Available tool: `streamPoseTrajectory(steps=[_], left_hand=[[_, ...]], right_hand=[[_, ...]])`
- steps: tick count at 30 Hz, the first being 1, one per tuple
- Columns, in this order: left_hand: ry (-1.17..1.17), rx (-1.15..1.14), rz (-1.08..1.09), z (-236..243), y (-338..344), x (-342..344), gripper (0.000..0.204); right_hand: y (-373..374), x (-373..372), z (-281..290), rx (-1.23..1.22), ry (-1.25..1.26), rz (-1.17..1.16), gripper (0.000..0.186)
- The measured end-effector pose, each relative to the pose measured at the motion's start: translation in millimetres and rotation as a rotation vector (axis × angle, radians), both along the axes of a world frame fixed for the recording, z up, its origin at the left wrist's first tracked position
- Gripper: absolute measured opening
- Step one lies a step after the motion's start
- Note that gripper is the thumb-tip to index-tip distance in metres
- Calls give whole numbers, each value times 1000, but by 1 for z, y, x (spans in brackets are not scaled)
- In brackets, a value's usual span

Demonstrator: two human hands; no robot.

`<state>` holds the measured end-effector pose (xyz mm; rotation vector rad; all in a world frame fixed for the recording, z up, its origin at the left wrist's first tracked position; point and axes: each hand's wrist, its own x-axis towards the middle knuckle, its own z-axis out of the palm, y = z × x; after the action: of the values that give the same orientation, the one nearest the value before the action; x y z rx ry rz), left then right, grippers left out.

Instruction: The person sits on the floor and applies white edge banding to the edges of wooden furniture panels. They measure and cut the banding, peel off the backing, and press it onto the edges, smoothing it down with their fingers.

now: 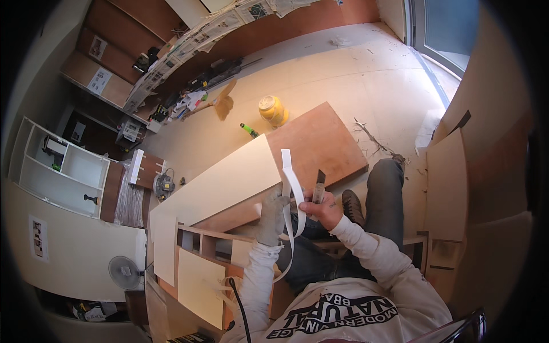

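Note:
My left hand (271,216), in a pale work glove, is closed at the lower corner of a cream panel, around a white edge-banding strip (294,184). The strip's flat end stands up above the glove, and its long tail loops down past my lap. My bare right hand (325,210) grips a utility knife (319,191) with its dark blade pointing up. That hand's thumb side touches the strip. Beyond both hands lies the long cream panel (229,180), next to a brown wooden board (317,140).
A yellow tub (273,111) and a green-and-black tube (249,130) stand beyond the boards. A broom (224,102) lies farther off. At left are a power tool (164,184), a fan (124,271) and white shelving (83,166). Wood scraps (374,137) lie near my foot.

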<state>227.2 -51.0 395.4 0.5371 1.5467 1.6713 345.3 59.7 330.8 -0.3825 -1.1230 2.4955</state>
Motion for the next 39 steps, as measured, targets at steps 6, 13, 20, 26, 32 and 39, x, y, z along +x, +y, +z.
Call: streamPoseTrajectory(steps=[6, 13, 20, 26, 32, 39], left_hand=[[47, 93, 59, -23, -13, 33, 58], [888, 164, 95, -11, -16, 39, 36], [147, 279, 132, -27, -30, 29, 46], [51, 243, 97, -68, -32, 40, 48], [-70, 293, 64, -80, -36, 39, 50], [-218, 448, -37, -34, -55, 8, 63]], right_hand=[[2, -7, 5, 47, -99, -62, 23], [-8, -7, -6, 186, -113, -89, 18], [-15, -7, -22, -44, 40, -91, 15], [-27, -10, -22, 116, -46, -87, 15], [-29, -14, -6, 69, -118, -77, 16], [-26, -6, -35, 367, -210, 105, 17]])
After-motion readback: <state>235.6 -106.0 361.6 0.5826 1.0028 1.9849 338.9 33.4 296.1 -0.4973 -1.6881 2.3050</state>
